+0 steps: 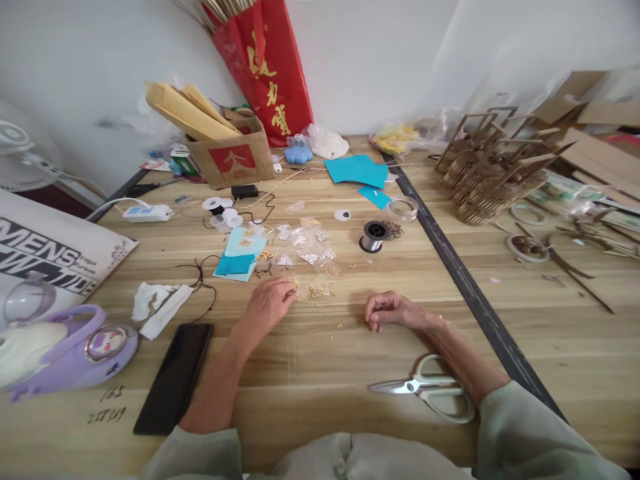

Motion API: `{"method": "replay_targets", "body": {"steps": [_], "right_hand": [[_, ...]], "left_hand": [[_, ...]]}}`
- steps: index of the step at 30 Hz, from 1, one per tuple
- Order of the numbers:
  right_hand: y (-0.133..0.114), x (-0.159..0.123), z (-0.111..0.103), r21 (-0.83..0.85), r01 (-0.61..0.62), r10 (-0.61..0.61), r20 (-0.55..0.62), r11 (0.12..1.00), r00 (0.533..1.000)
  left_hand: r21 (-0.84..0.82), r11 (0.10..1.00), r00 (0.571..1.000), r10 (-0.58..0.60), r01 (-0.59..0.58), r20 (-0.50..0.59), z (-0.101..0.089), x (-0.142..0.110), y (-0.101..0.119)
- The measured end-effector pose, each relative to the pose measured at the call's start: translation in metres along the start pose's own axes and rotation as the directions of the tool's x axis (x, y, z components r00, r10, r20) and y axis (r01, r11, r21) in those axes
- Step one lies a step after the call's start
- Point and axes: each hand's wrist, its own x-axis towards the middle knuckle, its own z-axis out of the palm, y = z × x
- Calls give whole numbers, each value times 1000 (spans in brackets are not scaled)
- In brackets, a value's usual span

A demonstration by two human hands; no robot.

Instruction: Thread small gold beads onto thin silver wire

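My left hand [270,301] rests on the wooden table [310,373], fingers curled in a pinch at a small pile of gold beads [315,291]. What the fingertips hold is too small to make out. My right hand [389,311] lies to the right, fingers curled loosely closed, with nothing visible in them. A few loose gold beads [339,326] lie between the two hands. Small clear bags of beads [305,247] sit just beyond the pile. A spool of fine wire [373,236] stands further back.
Scissors [425,388] lie by my right forearm and a black phone [175,377] by my left. Blue paper [357,169], a cardboard box [233,157], a red bag [270,67], a purple container [65,350] and wooden cut-out pieces [495,167] surround the work area.
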Motion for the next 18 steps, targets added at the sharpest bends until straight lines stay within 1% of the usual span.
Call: {"method": "replay_targets", "body": {"steps": [3,4,9,15,18], "right_hand": [[1,0,0,4,4,-4,1,1000,1000],[1,0,0,6,3,-3,2,1000,1000],[1,0,-1,11,1,-1,1,1000,1000],[1,0,-1,26,-2,2,-5,1000,1000],[1,1,-1,25,-3,3,-5,1000,1000]], "left_hand": [[116,993,997,17,-26,80,0,-3,0],[134,991,996,16,-28,91,1,-3,0],[130,991,995,17,-31,102,7,-3,3],[160,986,990,24,-46,137,7,-2,5],[171,985,992,5,-26,123,7,-2,4]]}}
